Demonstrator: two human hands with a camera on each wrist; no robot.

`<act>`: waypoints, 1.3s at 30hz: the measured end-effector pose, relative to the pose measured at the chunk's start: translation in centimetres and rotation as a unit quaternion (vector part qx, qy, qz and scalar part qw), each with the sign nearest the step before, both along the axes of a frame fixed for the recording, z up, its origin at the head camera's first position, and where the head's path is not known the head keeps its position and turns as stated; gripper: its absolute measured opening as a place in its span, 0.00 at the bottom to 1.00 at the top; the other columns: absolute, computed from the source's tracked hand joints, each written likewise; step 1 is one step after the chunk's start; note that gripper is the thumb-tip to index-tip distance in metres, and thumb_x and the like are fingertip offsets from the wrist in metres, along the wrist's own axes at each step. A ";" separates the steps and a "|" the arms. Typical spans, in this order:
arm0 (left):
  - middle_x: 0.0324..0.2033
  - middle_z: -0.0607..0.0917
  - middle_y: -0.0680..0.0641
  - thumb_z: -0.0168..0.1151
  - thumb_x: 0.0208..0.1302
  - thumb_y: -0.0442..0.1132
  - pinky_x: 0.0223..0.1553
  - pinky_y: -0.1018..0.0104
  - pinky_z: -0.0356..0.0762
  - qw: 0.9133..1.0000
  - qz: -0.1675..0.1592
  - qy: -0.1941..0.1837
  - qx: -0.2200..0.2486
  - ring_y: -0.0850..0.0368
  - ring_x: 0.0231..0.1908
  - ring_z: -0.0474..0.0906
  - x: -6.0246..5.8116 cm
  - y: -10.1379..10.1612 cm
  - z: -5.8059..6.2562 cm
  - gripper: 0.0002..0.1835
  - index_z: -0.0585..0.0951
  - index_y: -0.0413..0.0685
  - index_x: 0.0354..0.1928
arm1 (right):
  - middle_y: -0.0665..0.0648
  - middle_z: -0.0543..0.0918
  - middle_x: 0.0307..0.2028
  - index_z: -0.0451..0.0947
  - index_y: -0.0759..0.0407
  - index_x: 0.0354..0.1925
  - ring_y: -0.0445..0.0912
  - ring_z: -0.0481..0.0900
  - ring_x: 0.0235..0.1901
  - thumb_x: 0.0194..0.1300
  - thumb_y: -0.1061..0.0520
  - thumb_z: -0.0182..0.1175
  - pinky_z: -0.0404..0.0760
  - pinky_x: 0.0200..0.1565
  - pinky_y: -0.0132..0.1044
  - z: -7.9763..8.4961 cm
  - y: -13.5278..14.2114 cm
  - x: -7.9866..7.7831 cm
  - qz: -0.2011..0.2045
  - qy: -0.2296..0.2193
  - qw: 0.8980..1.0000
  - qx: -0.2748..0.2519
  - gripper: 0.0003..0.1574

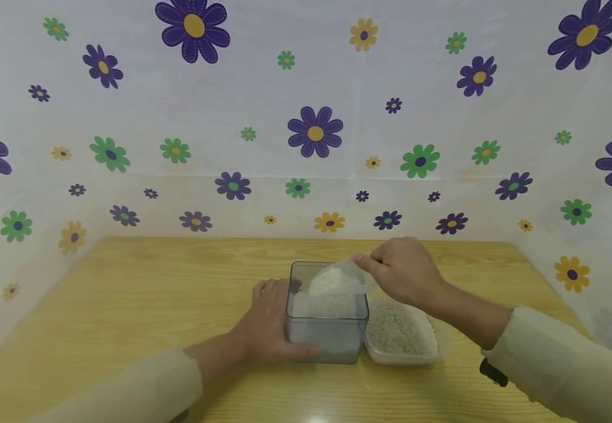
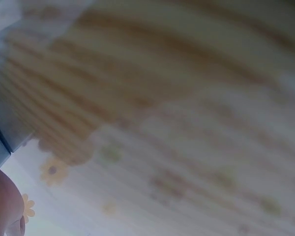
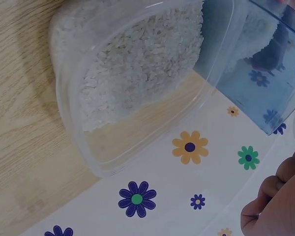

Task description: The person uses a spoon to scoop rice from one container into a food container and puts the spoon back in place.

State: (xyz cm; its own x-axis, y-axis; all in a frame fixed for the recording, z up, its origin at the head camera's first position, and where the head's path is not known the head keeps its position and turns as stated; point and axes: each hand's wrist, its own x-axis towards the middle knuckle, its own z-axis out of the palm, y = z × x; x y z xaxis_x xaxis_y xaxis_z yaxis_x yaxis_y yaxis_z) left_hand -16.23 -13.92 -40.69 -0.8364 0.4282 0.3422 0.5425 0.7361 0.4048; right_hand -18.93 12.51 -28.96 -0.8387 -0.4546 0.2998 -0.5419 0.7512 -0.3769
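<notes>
My left hand (image 1: 267, 324) holds the left side of a square, see-through grey-blue container (image 1: 327, 343), with the thumb across its front. White rice grains (image 1: 318, 305) show inside it. Above the container's opening, my right hand (image 1: 408, 271) grips a translucent plastic scoop (image 1: 357, 271) with white rice in it, tilted toward the left. To the right stands a clear plastic tub (image 1: 408, 358) of rice, close beside the container. In the right wrist view the tub (image 3: 65, 98) has its rice heaped to one side; the scoop is mostly out of that view.
The wooden table (image 1: 168, 282) extends to the left and behind the containers. A white cloth (image 1: 263, 94) with printed flowers hangs at the back and along both sides. A dark band (image 1: 493, 372) shows below the right sleeve.
</notes>
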 end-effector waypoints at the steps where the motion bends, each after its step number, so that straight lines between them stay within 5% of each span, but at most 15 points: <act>1: 0.54 0.75 0.47 0.65 0.41 0.78 0.61 0.43 0.54 1.000 0.001 0.001 0.000 0.52 0.54 0.68 0.0 0.0 0.0 0.56 0.63 0.46 0.64 | 0.41 0.55 0.09 0.64 0.49 0.08 0.39 0.56 0.15 0.73 0.45 0.55 0.59 0.23 0.33 0.0 0.0 0.0 -0.001 -0.003 1.000 -0.001 0.36; 7: 0.53 0.75 0.47 0.65 0.41 0.79 0.61 0.43 0.54 1.000 0.000 0.007 -0.001 0.52 0.53 0.68 -0.2 0.0 0.1 0.57 0.63 0.46 0.64 | 0.42 0.55 0.09 0.61 0.50 0.08 0.39 0.55 0.15 0.74 0.45 0.55 0.59 0.24 0.34 0.3 0.3 -0.1 -0.009 -0.010 1.000 -0.003 0.37; 13: 0.54 0.75 0.48 0.64 0.41 0.80 0.60 0.44 0.54 1.000 0.001 0.008 -0.003 0.53 0.52 0.67 -0.2 0.0 -0.1 0.57 0.64 0.47 0.64 | 0.44 0.59 0.10 0.87 0.56 0.22 0.41 0.64 0.19 0.74 0.45 0.54 0.69 0.31 0.38 0.7 0.8 0.0 -0.020 -0.026 0.999 -0.004 0.28; 15: 0.54 0.74 0.49 0.65 0.41 0.79 0.60 0.45 0.54 1.000 0.002 0.003 -0.001 0.54 0.53 0.67 -0.2 0.0 -0.3 0.57 0.63 0.47 0.64 | 0.45 0.60 0.11 0.88 0.57 0.27 0.42 0.66 0.20 0.74 0.45 0.54 0.71 0.34 0.39 0.9 1.1 -0.1 -0.026 -0.030 0.999 -0.010 0.26; 22: 0.54 0.74 0.50 0.66 0.41 0.78 0.60 0.46 0.53 1.000 0.003 -0.006 0.005 0.55 0.53 0.66 0.0 0.1 -0.4 0.57 0.63 0.47 0.65 | 0.54 0.82 0.24 0.90 0.61 0.35 0.54 0.83 0.41 0.75 0.42 0.53 0.79 0.47 0.54 1.7 3.2 0.0 -0.052 -0.029 0.998 -0.035 0.28; 25: 0.54 0.74 0.50 0.65 0.42 0.79 0.60 0.46 0.53 1.000 0.003 -0.005 0.000 0.55 0.53 0.65 0.0 0.1 -0.5 0.58 0.62 0.46 0.66 | 0.52 0.77 0.18 0.89 0.62 0.27 0.53 0.81 0.34 0.75 0.42 0.52 0.78 0.46 0.52 1.9 4.9 0.0 -0.069 -0.028 0.996 -0.039 0.32; 28: 0.54 0.74 0.50 0.64 0.42 0.80 0.61 0.46 0.53 1.000 0.002 -0.001 -0.004 0.55 0.53 0.65 0.0 0.1 -0.5 0.58 0.62 0.46 0.66 | 0.48 0.60 0.11 0.89 0.63 0.31 0.47 0.70 0.25 0.76 0.42 0.51 0.71 0.40 0.47 1.7 6.9 0.0 -0.089 -0.031 0.995 -0.032 0.32; 31: 0.54 0.74 0.49 0.65 0.41 0.79 0.61 0.46 0.53 1.000 0.001 -0.004 -0.002 0.54 0.54 0.66 0.1 0.1 -0.3 0.58 0.62 0.47 0.66 | 0.47 0.56 0.10 0.89 0.64 0.35 0.45 0.64 0.21 0.76 0.41 0.50 0.69 0.36 0.44 0.9 8.9 0.1 -0.104 -0.039 0.993 -0.029 0.32; 33: 0.54 0.74 0.49 0.66 0.40 0.78 0.61 0.45 0.53 1.000 0.002 -0.008 -0.002 0.54 0.54 0.66 0.1 0.0 -0.2 0.58 0.62 0.47 0.66 | 0.46 0.55 0.10 0.84 0.62 0.21 0.42 0.60 0.19 0.76 0.41 0.51 0.66 0.29 0.39 0.2 10.1 0.1 -0.106 -0.035 0.993 -0.033 0.35; 35: 0.54 0.73 0.49 0.66 0.40 0.78 0.62 0.45 0.53 1.000 0.003 -0.013 -0.002 0.54 0.54 0.66 0.2 0.0 -0.1 0.58 0.62 0.47 0.66 | 0.45 0.54 0.11 0.68 0.56 0.10 0.41 0.53 0.16 0.76 0.41 0.52 0.60 0.23 0.35 -0.5 11.1 0.2 -0.108 -0.032 0.993 -0.040 0.38; 37: 0.54 0.73 0.49 0.66 0.41 0.78 0.61 0.45 0.53 1.000 0.004 -0.014 -0.005 0.54 0.54 0.66 0.2 0.0 0.0 0.58 0.62 0.47 0.66 | 0.44 0.54 0.11 0.55 0.52 0.10 0.39 0.50 0.15 0.75 0.42 0.53 0.53 0.20 0.33 -1.2 12.0 0.3 -0.108 -0.026 0.993 -0.040 0.39; 39: 0.54 0.73 0.49 0.66 0.41 0.78 0.62 0.45 0.53 1.000 0.005 -0.017 -0.007 0.54 0.54 0.66 0.1 0.0 -0.1 0.58 0.61 0.47 0.66 | 0.43 0.54 0.11 0.55 0.51 0.10 0.37 0.49 0.15 0.74 0.42 0.54 0.51 0.20 0.31 -1.8 12.6 0.3 -0.103 -0.018 0.994 -0.024 0.39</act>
